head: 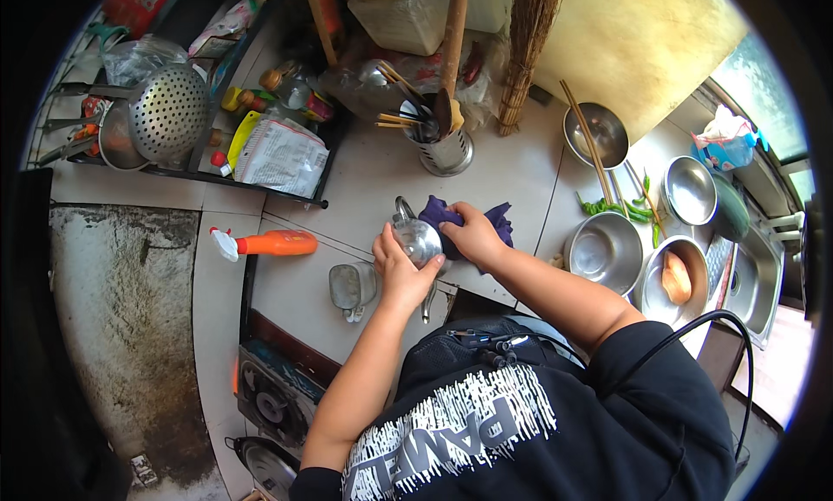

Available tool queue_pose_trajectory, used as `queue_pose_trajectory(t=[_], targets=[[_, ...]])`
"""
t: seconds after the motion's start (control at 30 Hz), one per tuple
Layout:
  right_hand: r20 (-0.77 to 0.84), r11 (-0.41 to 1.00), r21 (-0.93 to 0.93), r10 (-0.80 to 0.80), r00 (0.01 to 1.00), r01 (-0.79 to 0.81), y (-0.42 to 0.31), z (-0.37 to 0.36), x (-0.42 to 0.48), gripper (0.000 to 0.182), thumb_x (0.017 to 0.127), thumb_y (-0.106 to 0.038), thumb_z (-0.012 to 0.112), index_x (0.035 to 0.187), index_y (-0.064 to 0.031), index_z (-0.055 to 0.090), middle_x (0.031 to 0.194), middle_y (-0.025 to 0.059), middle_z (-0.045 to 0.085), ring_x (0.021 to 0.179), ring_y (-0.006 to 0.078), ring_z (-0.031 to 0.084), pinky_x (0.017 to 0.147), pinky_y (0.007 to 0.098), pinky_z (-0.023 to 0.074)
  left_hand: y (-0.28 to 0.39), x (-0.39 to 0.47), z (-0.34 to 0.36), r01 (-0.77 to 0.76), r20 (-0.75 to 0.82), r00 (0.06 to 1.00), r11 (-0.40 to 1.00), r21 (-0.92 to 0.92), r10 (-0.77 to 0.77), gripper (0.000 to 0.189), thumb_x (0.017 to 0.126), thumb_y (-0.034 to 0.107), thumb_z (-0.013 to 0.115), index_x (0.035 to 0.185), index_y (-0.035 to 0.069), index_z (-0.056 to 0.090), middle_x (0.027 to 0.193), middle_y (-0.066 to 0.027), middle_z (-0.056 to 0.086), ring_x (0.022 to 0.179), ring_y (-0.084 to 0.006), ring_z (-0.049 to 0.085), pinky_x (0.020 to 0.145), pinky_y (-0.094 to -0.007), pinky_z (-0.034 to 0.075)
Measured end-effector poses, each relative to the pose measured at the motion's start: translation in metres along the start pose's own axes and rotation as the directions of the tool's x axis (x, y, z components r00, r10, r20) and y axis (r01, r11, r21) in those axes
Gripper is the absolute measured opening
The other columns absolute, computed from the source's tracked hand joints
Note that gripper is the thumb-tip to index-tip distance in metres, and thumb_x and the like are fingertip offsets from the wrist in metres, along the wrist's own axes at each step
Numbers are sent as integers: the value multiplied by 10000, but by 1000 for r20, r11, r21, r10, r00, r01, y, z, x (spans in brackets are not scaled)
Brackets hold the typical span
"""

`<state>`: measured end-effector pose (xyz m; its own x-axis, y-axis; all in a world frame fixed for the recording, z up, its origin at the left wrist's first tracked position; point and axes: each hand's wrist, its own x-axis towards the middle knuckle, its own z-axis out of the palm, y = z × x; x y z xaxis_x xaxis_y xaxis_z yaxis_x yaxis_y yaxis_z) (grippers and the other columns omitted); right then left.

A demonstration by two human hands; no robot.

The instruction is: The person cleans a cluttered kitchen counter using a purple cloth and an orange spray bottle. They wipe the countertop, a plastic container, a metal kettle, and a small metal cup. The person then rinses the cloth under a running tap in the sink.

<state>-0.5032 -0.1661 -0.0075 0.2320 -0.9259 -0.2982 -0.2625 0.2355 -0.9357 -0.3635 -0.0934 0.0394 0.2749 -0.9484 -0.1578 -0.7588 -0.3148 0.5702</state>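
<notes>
My left hand [402, 270] is wrapped around a small shiny metal pot [420, 242] just above the tiled counter. At the pot's far side a curved handle [404, 208] shows, and a thin metal spout [427, 304] points towards my body. My right hand [476, 233] grips a dark purple cloth [442, 216], pressed to the pot's right side; part of the cloth hangs out beyond the knuckles. Left of the pot, close to my left wrist, sits a clear container [351, 286]. An orange spray bottle [280, 242] with a white nozzle lies on its side farther left.
A perforated metal utensil holder [446, 153] stands behind the pot. To the right are metal bowls [604, 250], green chillies [602, 207], chopsticks [589, 143] and a sink [755, 286]. A black rack [260, 192] holds packets at left. A gas stove [273, 403] is near my left elbow.
</notes>
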Motion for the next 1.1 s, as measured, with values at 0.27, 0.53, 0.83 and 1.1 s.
queue_pose_trajectory(t=[0.27, 0.53, 0.83, 1.1], targets=[[38, 997, -71, -13, 999, 16, 5, -4, -19, 387, 788, -177, 659, 1092, 14, 515, 931, 219, 619, 853, 323, 612, 777, 366, 471, -11, 7, -8, -61, 90, 994, 995, -83, 69, 1034, 660, 301, 808, 1416, 44, 149, 1375, -228, 236, 1238, -405, 311, 1053, -483, 245], [-20, 969, -211, -132, 991, 125, 26, 13, 19, 353, 788, -121, 615, 1109, -8, 525, 1036, 268, 586, 967, 414, 575, 866, 416, 464, -5, 8, -13, -24, 95, 995, 999, -39, 28, 996, 656, 250, 822, 1402, 50, 194, 1363, -189, 251, 1243, -352, 326, 1047, -436, 302], [40, 913, -377, -150, 988, 154, 46, 20, 51, 308, 790, -55, 545, 1097, -23, 541, 1029, 253, 567, 941, 424, 569, 864, 435, 464, -6, 9, -12, -30, 106, 994, 998, -47, 35, 1011, 653, 257, 823, 1405, 37, 183, 1368, -201, 246, 1265, -357, 306, 1055, -439, 291], [268, 897, -277, -272, 924, 345, -17, -12, 22, 316, 748, -102, 615, 1052, -13, 608, 1000, 230, 624, 960, 383, 587, 855, 409, 470, -8, 8, -12, -22, 112, 993, 996, -81, 31, 1023, 649, 285, 822, 1404, 47, 174, 1370, -203, 252, 1249, -378, 309, 1056, -463, 253]])
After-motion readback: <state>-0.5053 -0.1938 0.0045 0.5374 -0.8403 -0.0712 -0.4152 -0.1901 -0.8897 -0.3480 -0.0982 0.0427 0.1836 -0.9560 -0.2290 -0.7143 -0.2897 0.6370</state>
